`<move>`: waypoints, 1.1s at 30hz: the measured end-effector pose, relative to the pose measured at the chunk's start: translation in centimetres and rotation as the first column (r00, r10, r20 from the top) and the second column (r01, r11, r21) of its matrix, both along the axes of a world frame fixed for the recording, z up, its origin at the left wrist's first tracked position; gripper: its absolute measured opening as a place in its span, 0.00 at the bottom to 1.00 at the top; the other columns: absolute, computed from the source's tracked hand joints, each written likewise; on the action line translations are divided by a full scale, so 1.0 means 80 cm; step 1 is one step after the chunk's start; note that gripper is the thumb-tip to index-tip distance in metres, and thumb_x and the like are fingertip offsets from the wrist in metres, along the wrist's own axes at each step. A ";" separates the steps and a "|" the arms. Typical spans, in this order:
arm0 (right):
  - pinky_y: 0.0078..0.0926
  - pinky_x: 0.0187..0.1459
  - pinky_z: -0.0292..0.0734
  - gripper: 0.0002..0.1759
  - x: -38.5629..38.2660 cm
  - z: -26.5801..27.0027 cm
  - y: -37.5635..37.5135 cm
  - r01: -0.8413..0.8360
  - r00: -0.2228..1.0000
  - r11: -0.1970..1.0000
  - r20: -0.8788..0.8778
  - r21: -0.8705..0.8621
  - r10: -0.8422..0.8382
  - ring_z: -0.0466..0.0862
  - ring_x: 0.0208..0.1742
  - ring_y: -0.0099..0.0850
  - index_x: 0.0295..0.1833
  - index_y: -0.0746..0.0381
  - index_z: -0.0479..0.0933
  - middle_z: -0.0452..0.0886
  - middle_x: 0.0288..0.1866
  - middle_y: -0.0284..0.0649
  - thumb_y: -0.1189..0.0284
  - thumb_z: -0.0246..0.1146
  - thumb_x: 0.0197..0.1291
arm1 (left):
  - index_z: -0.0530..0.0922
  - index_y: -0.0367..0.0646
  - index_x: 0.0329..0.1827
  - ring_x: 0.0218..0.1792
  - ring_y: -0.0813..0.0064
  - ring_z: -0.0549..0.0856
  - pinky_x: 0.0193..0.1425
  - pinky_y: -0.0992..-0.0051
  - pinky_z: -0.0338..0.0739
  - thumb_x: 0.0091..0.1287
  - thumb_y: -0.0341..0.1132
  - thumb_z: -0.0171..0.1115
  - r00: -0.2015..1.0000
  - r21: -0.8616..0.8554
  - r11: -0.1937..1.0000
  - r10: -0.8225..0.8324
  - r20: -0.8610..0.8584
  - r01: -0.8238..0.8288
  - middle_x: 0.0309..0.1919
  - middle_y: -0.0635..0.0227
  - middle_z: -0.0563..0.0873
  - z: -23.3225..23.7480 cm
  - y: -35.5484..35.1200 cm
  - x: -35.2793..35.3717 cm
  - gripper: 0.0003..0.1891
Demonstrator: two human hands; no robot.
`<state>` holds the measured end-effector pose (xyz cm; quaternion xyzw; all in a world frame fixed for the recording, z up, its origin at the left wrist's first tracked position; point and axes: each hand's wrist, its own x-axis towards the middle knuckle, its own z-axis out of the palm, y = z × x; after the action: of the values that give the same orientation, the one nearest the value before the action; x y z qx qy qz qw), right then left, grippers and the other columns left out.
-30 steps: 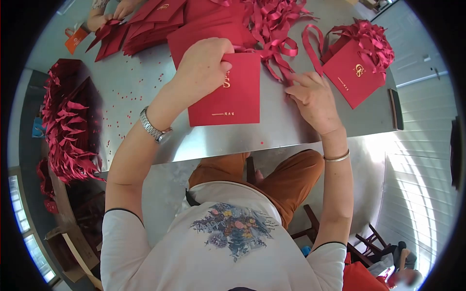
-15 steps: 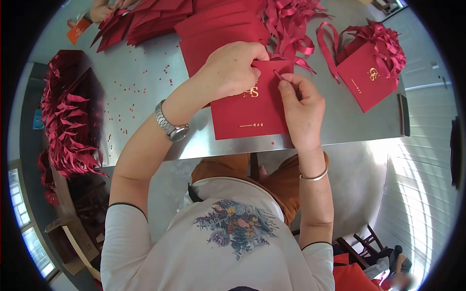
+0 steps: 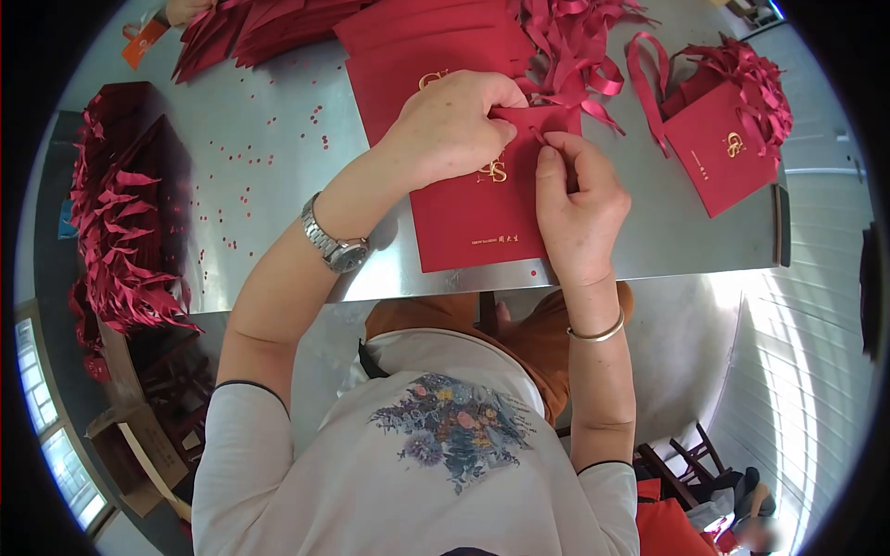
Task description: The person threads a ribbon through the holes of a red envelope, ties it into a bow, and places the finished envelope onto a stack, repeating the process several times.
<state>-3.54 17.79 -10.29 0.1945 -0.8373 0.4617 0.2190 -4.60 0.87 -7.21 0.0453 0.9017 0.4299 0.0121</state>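
Note:
A red paper bag [image 3: 477, 222] with gold lettering lies at the table's near edge. My left hand [image 3: 459, 125], with a watch on its wrist, grips the bag's top edge, its fingertips partly tucked into the opening. At the bag's upper right, my right hand [image 3: 579, 204] pinches a short end of red ribbon [image 3: 539, 135] against the front. Just behind the bag, loose red ribbons [image 3: 579, 56] are heaped. More flat red bags [image 3: 380, 88] lie under and beyond my left hand.
Ribboned red bags [image 3: 120, 222] stand in a row at the left. Another ribboned bag [image 3: 714, 157] lies at the right. Small red dots are scattered on the metal table [image 3: 287, 185]. At the top left are another person's hand [image 3: 188, 9] and an orange bag [image 3: 144, 42].
The view has shifted slightly. The ribbon end at my right fingertips sits a little differently on the bag. Both hands keep nearly the same hold.

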 end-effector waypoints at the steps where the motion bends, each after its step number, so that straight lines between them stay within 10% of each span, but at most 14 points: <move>1: 0.28 0.34 0.79 0.04 0.000 0.000 0.000 0.002 1.000 1.000 0.002 0.004 -0.002 0.83 0.30 0.37 0.38 0.63 0.81 0.84 0.32 0.43 0.77 0.66 0.57 | 0.84 0.41 0.49 0.45 0.57 0.86 0.51 0.62 0.78 0.60 0.32 0.60 1.000 -0.024 1.000 0.009 -0.010 -0.009 0.41 0.55 0.87 -0.001 0.000 0.000 0.15; 20: 0.34 0.30 0.78 0.02 0.000 0.029 -0.012 0.006 1.000 0.980 0.006 0.201 -0.007 0.82 0.27 0.40 0.30 0.61 0.81 0.82 0.25 0.42 0.75 0.66 0.52 | 0.83 0.39 0.47 0.43 0.61 0.87 0.50 0.67 0.80 0.61 0.27 0.63 0.987 -0.070 0.993 0.089 -0.135 -0.099 0.41 0.59 0.88 0.000 0.009 0.028 0.11; 28: 0.37 0.33 0.79 0.08 -0.009 0.073 -0.014 -0.084 0.967 0.944 0.256 0.320 0.000 0.83 0.28 0.46 0.30 0.65 0.83 0.83 0.26 0.48 0.72 0.62 0.53 | 0.77 0.41 0.25 0.30 0.61 0.83 0.34 0.61 0.77 0.47 0.24 0.62 0.727 -0.289 0.938 -0.063 -0.684 -0.191 0.24 0.64 0.82 -0.008 0.017 0.037 0.03; 33: 0.39 0.33 0.81 0.06 -0.004 0.089 -0.023 -0.043 0.988 0.816 0.144 0.576 -0.049 0.84 0.29 0.47 0.27 0.65 0.80 0.81 0.23 0.49 0.74 0.61 0.51 | 0.82 0.43 0.34 0.33 0.59 0.83 0.35 0.63 0.77 0.48 0.22 0.64 0.772 -0.285 0.941 -0.041 -0.635 -0.185 0.28 0.64 0.83 -0.004 0.018 0.043 0.11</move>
<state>-3.83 15.97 -3.15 0.2148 -0.9522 0.1993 0.0860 -1.19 2.30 -7.49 0.1492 0.9130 0.2321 -0.3005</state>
